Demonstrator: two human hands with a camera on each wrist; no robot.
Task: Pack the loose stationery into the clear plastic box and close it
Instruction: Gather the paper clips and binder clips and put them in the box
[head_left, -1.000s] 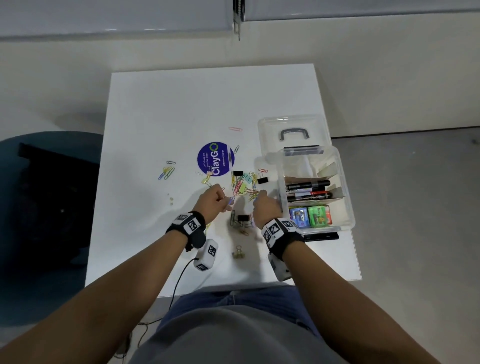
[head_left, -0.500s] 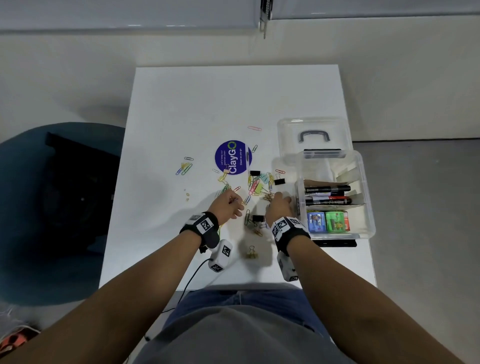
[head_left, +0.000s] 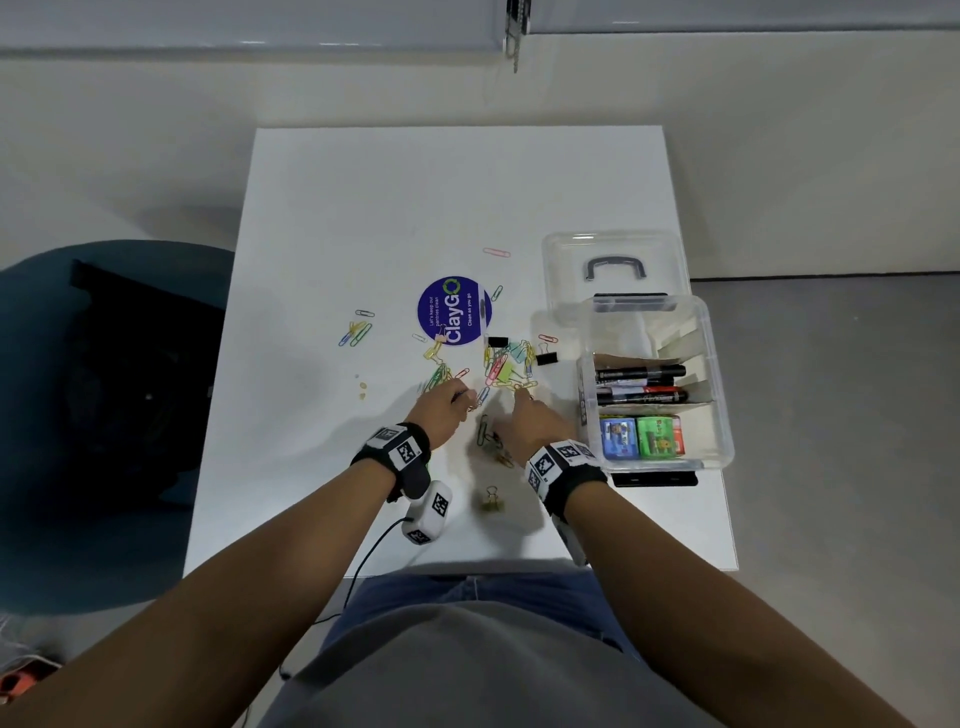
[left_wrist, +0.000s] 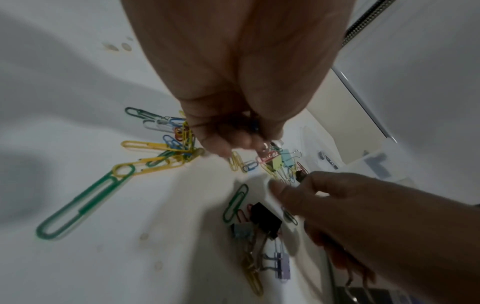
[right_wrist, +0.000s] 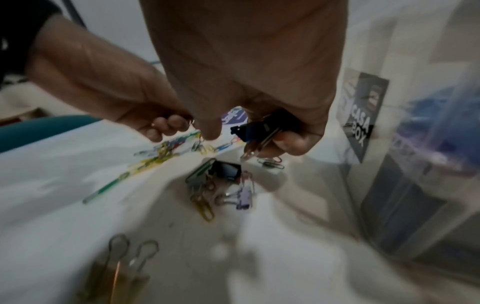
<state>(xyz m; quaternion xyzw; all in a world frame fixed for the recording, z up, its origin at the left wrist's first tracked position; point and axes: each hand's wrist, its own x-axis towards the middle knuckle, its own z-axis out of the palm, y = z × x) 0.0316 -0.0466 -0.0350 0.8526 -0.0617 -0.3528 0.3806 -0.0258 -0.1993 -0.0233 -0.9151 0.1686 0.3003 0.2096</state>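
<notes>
A: Gripping a black binder clip (right_wrist: 262, 128), the right hand (head_left: 537, 423) sits at centre frame in the head view; its fingers curl round the clip and some paper clips, forefinger extended toward the multicoloured pile of loose paper clips (head_left: 506, 366).

B: Left hand (head_left: 441, 408)?

A: Just left of the right hand. Fingertips are bunched together, pinching small clips; the wrist view is too blurred to tell which.

B: Container location?

A: The clear plastic box (head_left: 719, 415) stands at right of frame on the white table (head_left: 415, 197), lid (head_left: 615, 244) open behind it. Black markers (head_left: 639, 384) and small colourful packs (head_left: 641, 436) lie in separate compartments.

B: Other items?

A: A round purple sticker (head_left: 454, 310) lies above the pile; a gold binder clip (head_left: 491, 500) lies below the hands.
</notes>
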